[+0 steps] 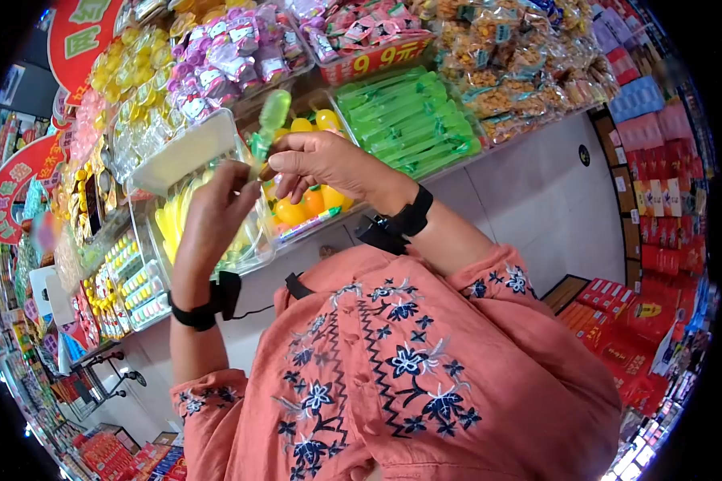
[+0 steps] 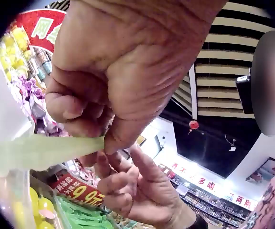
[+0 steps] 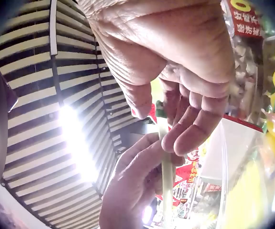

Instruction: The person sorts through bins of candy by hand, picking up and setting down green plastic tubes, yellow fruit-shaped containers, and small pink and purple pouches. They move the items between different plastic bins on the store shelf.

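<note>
In the head view, a translucent green stick-like item (image 1: 274, 112) stands nearly upright between the hands, above the display trays. The left hand (image 1: 217, 212) pinches its lower part between thumb and curled fingers. Just above, the right hand (image 1: 329, 164) holds it near its darker green middle with thumb and fingertips. From the left wrist, its pale, flat length (image 2: 56, 150) juts out of the left hand (image 2: 123, 62), with the right hand (image 2: 142, 195) close behind. Seen from the right wrist, the pale stick (image 3: 167, 186) runs down below the right hand (image 3: 175, 52), beside the left hand (image 3: 132, 186).
A clear bin with a raised white lid (image 1: 186, 152) holds yellow items (image 1: 171, 224) under the left hand. Beside it are a tray of orange and yellow toys (image 1: 293, 212) and one of green packets (image 1: 409, 120). Bagged goods (image 1: 225, 52) line the back; red boxes (image 1: 626, 345) stand right.
</note>
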### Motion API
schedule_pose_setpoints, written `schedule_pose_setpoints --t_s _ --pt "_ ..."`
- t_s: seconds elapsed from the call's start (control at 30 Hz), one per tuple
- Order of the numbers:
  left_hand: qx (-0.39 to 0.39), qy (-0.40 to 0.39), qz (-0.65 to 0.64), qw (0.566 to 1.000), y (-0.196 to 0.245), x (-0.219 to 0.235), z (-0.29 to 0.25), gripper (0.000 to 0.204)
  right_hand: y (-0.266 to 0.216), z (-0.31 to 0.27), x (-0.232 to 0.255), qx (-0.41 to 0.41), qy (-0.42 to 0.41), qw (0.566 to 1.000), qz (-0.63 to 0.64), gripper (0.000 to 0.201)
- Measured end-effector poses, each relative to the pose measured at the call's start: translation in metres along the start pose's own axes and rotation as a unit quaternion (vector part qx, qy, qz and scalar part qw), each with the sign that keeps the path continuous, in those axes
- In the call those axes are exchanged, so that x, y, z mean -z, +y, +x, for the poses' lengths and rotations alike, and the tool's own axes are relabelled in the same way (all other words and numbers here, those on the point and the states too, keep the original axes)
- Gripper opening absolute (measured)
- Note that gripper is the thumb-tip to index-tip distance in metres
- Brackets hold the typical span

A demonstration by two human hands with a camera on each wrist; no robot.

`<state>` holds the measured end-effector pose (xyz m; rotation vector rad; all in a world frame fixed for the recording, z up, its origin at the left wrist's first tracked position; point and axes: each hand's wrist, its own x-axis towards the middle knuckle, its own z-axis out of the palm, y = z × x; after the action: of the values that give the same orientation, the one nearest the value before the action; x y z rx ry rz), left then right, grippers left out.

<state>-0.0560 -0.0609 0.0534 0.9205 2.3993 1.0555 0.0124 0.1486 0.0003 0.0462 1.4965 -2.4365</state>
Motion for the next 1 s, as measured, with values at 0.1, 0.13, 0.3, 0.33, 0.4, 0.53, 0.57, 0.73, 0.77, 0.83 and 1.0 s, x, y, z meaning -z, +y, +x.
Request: schedule_pose_setpoints --t_s 0.1,0.13,0.3,0.33,0.4,0.53,0.57,0.73,0.77,0.83,1.0 --pt "-0.020 0.011 0.008 1.000 0.009 -0.027 0.006 0.019 0.008 -0.009 0.013 0.004 0.043 0.999 0.029 0.034" --pt "-0.030 0.009 -0.001 0.999 0.008 -0.036 0.009 0.020 0.015 -0.009 0.020 0.011 0.057 0.998 0.036 0.035" --pt "-0.077 0.034 0.044 0.995 0.012 -0.068 0.021 0.021 0.018 -0.028 0.040 0.011 0.107 0.993 0.058 0.032" --pt "-0.086 0.034 0.047 0.995 0.012 -0.072 0.021 0.021 0.017 -0.032 0.044 0.008 0.114 0.991 0.068 0.030" --pt "-0.082 0.019 0.060 0.995 0.011 -0.078 0.023 0.020 0.020 -0.039 0.055 0.013 0.132 0.988 0.080 0.029" --pt "-0.054 0.005 0.058 0.997 0.011 -0.090 0.021 0.020 0.016 -0.051 0.076 0.040 0.140 0.984 0.105 0.027" --pt "-0.036 0.002 0.033 0.999 0.010 -0.094 0.021 0.020 0.014 -0.055 0.080 0.048 0.140 0.983 0.112 0.026" --pt "0.036 -0.036 -0.019 0.999 0.001 -0.108 0.021 0.023 0.014 -0.065 0.098 0.063 0.164 0.977 0.124 0.023" --pt "0.036 -0.037 -0.032 0.998 -0.001 -0.111 0.022 0.023 0.015 -0.066 0.103 0.064 0.161 0.977 0.127 0.023" --pt "0.036 -0.038 -0.058 0.997 -0.004 -0.116 0.024 0.023 0.016 -0.069 0.112 0.063 0.157 0.976 0.134 0.025" --pt "0.034 -0.021 -0.091 0.995 -0.002 -0.129 0.033 0.021 0.015 -0.072 0.126 0.056 0.148 0.975 0.158 0.031"
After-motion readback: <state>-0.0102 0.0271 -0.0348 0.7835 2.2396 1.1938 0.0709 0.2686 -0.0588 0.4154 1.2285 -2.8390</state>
